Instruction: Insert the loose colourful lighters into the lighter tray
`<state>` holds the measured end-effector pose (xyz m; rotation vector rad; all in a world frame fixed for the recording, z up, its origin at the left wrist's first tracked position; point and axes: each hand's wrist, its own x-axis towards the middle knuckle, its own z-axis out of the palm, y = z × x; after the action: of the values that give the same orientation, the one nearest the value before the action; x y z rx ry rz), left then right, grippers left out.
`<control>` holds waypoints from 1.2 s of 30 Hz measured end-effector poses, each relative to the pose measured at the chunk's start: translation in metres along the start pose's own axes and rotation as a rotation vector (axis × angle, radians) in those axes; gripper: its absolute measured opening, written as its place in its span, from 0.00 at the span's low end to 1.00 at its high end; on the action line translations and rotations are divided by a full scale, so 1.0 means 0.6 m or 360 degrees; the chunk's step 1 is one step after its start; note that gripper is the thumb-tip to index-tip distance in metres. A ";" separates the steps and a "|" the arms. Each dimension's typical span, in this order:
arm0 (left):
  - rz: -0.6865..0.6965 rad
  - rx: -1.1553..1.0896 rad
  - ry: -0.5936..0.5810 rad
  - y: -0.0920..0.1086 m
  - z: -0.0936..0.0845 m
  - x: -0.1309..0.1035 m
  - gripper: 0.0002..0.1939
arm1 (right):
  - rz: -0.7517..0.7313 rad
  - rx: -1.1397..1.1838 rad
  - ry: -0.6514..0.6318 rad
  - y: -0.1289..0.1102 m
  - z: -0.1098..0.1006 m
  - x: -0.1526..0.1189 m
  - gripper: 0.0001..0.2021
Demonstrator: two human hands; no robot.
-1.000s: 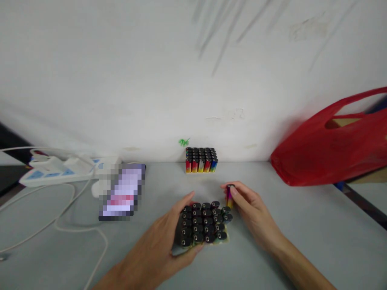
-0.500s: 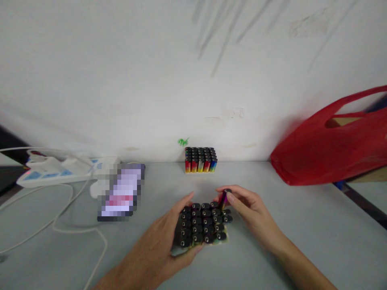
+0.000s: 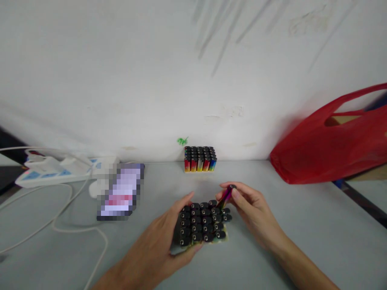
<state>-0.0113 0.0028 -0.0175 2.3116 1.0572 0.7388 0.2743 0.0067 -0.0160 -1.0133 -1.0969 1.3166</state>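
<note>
Between my hands stands a block of black-topped lighters (image 3: pixel 206 220) in rows, on a pale tray (image 3: pixel 226 238) whose edge shows at the front right. My left hand (image 3: pixel 169 233) is wrapped round the block's left side, thumb along the front and fingers behind. My right hand (image 3: pixel 246 201) pinches a purple lighter (image 3: pixel 226 196) between thumb and fingers at the back right corner. That lighter leans to the right, its top raised above the others; its lower end is hidden among them.
A second block of colourful lighters (image 3: pixel 200 160) stands against the wall. To the left lie a phone (image 3: pixel 122 193), a white power strip (image 3: pixel 66 171) and loose white cables (image 3: pixel 99 231). A red bag (image 3: pixel 326 149) sits at the right.
My right hand has moved slightly right and up, and the purple lighter in it leans further right. My left hand has stayed on the block.
</note>
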 end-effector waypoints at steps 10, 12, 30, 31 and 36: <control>0.0006 -0.0034 0.0025 -0.006 0.005 -0.001 0.50 | 0.0034 -0.0377 -0.0178 -0.023 0.009 -0.002 0.17; 0.0007 -0.0028 0.0016 -0.006 0.004 -0.001 0.50 | 0.0028 -0.0446 -0.0208 -0.023 0.008 -0.001 0.17; 0.0003 -0.0037 0.0019 -0.011 0.007 -0.004 0.49 | -0.0087 -0.0749 -0.0309 -0.033 0.000 -0.009 0.23; 0.0005 -0.0039 0.0023 -0.012 0.007 -0.004 0.49 | -0.0087 -0.0760 -0.0310 -0.033 0.001 -0.009 0.24; 0.0003 -0.0032 0.0011 -0.011 0.006 -0.004 0.51 | -0.0095 -0.0788 -0.0208 -0.029 0.003 -0.008 0.23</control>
<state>-0.0137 0.0040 -0.0251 2.2950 1.0458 0.7556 0.2765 0.0017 0.0011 -1.2518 -1.5896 1.0962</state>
